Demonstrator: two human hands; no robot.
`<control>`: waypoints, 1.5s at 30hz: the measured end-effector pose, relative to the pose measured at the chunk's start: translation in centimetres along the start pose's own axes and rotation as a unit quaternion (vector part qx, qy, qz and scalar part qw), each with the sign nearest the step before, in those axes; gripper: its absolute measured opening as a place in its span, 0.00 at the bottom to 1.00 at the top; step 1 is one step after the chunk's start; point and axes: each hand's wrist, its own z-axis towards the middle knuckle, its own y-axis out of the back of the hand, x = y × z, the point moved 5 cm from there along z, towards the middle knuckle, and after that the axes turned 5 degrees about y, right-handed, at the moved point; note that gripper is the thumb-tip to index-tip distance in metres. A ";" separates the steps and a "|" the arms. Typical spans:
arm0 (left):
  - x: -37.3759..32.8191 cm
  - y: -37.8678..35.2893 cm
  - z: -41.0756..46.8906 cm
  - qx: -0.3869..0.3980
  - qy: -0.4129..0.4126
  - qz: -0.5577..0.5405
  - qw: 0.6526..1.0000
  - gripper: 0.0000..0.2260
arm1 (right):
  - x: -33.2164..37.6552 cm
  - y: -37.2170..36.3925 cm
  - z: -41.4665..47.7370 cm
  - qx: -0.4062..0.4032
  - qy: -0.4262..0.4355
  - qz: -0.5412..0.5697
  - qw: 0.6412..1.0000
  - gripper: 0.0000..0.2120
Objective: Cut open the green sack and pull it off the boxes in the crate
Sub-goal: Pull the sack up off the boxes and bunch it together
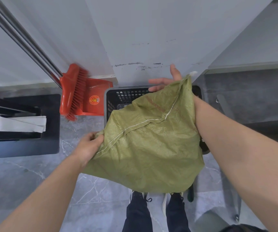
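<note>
A: Fingers first. The left hand (89, 144), left of centre in the frame, has its fingers (95, 139) pinched tight on the near corner of the green sack (148, 144).

B: And the right hand (166, 79), up at upper centre?

A: Thumb and fingers spread wide, palm against the far corner by the stitched seam. It is steadying the corner, not squeezing it.

B: So the sack hangs stretched between the two hands, right over the black crate (118, 96)?

A: Yes, it covers most of the crate. Only the upper-left mesh wall shows. I see no boxes; the cloth hides whatever sits inside.

B: Which step, then?

A: I'd say the pulling-off is nearly finished, since the sack looks limp and lifted. Next it needs carrying aside, away from the red broom (73, 94) and dustpan (96, 97) on the left.
</note>
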 end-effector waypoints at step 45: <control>-9.2 -0.1 -11.7 -0.150 -0.208 -0.106 0.961 0.17 | 10.7 -3.4 -12.3 -0.373 0.208 -0.086 0.900 0.24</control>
